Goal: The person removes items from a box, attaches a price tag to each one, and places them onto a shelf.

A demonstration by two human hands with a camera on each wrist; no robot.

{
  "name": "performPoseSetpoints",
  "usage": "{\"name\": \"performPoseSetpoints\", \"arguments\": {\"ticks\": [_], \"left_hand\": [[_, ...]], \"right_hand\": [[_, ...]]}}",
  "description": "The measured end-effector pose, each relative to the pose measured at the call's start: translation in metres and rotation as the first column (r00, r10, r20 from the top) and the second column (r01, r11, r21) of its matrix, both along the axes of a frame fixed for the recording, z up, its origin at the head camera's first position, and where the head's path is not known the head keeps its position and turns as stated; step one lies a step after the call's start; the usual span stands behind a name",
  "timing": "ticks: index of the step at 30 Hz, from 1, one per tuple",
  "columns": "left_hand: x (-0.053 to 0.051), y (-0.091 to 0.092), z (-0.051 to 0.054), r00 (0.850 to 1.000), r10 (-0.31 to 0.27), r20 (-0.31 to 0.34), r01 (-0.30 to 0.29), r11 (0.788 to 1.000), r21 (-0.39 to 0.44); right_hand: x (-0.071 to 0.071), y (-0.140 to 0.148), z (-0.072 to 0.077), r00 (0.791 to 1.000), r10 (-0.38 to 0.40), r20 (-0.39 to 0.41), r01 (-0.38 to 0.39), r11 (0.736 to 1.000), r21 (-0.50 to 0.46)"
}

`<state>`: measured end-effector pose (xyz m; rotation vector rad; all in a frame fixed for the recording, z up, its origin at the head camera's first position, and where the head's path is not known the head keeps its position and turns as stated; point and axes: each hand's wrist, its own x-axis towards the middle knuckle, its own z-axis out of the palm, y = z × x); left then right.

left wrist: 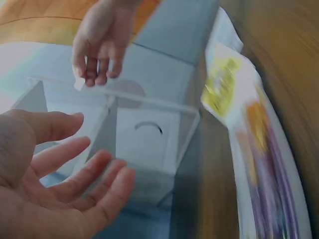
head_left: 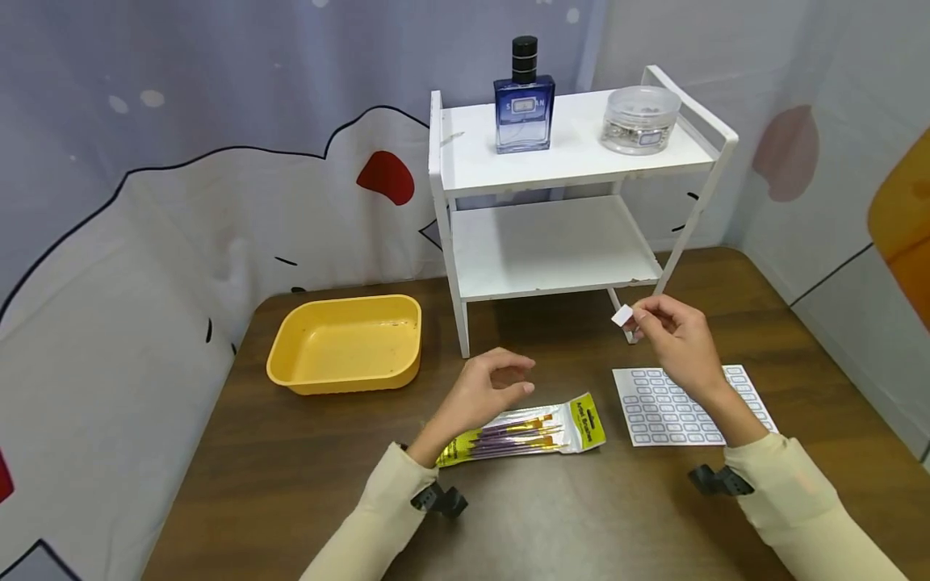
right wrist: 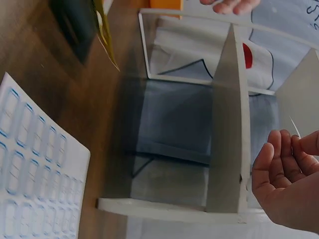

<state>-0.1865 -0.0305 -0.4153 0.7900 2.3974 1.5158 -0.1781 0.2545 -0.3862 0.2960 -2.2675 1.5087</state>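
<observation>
My right hand (head_left: 676, 343) pinches a small white sticker (head_left: 622, 315) between thumb and forefinger, in front of the shelf's right leg. Below that hand lies a sheet of labels (head_left: 661, 407) with blue-bordered boxes. My left hand (head_left: 483, 391) hovers over a packet of artist brushes (head_left: 523, 432), fingers loosely bent and holding nothing. In the left wrist view, the left hand's fingers (left wrist: 99, 191) are spread apart, with the brush packet (left wrist: 264, 149) off to the right. The sticker appears edge-on in the right wrist view.
A white two-tier shelf (head_left: 552, 242) stands at the back. On its top are a blue perfume bottle (head_left: 525, 113) and a clear round jar (head_left: 641, 121) with small labels on them. A yellow tray (head_left: 345, 343) sits at the table's left. A printed curtain hangs behind.
</observation>
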Motion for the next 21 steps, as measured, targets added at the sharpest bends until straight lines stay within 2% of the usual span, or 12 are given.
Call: {"name": "performPoseSetpoints", "arguments": {"ticks": [2, 4, 6, 9, 13, 18, 21], "left_hand": [[0.005, -0.013, -0.003, 0.996, 0.015, -0.087, -0.024, 0.995, -0.098], [0.012, -0.025, -0.007, 0.986, 0.006, -0.165, -0.039, 0.979, -0.198], [0.018, -0.036, -0.012, 0.972, -0.025, -0.233, -0.047, 0.953, -0.299], [0.028, -0.048, -0.021, 0.954, -0.088, -0.285, -0.038, 0.912, -0.408], [0.04, -0.058, -0.033, 0.938, -0.159, -0.309, -0.025, 0.856, -0.516], [0.055, -0.068, -0.046, 0.912, -0.248, -0.327, -0.001, 0.795, -0.607], [0.064, -0.073, -0.051, 0.915, -0.271, -0.298, 0.021, 0.77, -0.638]], "right_hand": [[0.001, -0.003, -0.005, 1.0, 0.014, 0.015, -0.014, 1.0, 0.007], [0.002, -0.007, -0.01, 0.999, 0.03, 0.04, -0.031, 1.0, 0.007], [0.004, -0.013, -0.016, 0.996, 0.051, 0.069, -0.051, 0.999, 0.005], [0.007, -0.022, -0.024, 0.991, 0.082, 0.111, -0.083, 0.997, 0.006], [0.01, -0.035, -0.035, 0.976, 0.137, 0.17, -0.141, 0.99, 0.009], [0.014, -0.049, -0.045, 0.95, 0.203, 0.238, -0.212, 0.977, 0.013], [0.016, -0.056, -0.051, 0.94, 0.226, 0.257, -0.236, 0.972, 0.009]]}}
